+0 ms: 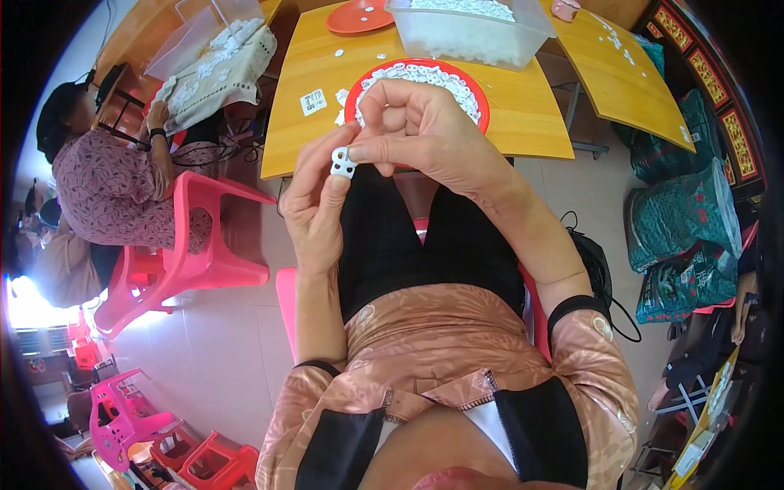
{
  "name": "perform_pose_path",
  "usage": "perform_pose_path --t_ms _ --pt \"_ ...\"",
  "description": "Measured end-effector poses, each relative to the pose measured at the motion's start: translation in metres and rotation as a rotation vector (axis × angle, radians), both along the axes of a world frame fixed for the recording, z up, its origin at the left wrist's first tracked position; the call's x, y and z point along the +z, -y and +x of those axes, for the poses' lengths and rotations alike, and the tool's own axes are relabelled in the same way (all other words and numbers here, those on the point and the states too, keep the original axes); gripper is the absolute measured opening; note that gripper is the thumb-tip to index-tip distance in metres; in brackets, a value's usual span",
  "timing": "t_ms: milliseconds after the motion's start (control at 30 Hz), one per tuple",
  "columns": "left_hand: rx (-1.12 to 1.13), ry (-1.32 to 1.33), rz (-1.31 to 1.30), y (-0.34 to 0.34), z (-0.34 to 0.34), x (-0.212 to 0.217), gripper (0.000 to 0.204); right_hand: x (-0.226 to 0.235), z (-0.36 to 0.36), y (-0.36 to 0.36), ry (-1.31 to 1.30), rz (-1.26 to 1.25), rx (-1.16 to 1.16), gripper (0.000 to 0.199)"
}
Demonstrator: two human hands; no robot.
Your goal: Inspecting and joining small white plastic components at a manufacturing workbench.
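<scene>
Above my lap, a small white plastic piece with dark holes is held up between my hands. My left hand pinches its lower end between thumb and fingers. From the other side, my right hand is closed, with its thumb tip pressed against the upper part of the piece. Just beyond my hands stands a round red tray full of similar white pieces. My right hand and wrist cover part of its near edge.
The tray stands on a yellow wooden table with a printed card, a clear bin and an orange-red plate. Left, a person sits on a pink chair beside a cloth with white pieces. Green bags stand right.
</scene>
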State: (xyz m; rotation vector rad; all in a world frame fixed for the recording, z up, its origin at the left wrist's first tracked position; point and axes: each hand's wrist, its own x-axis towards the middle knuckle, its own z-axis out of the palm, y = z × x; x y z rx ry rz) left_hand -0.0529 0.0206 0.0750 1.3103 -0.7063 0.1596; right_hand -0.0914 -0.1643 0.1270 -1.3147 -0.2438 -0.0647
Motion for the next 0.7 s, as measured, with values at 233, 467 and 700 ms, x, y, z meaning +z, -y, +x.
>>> perform_pose_path --t_ms 233,467,700 --pt "-0.039 -0.088 0.009 0.004 -0.009 -0.008 0.042 -0.013 0.004 -0.001 -0.022 0.2 0.084 0.022" --pt "-0.057 -0.191 -0.175 0.009 -0.005 -0.011 0.04 0.004 0.0 0.004 -0.091 -0.133 0.051 0.016" --pt "-0.034 -0.217 -0.131 -0.003 -0.005 0.0 0.036 0.001 0.008 -0.008 -0.11 -0.076 0.272 0.027"
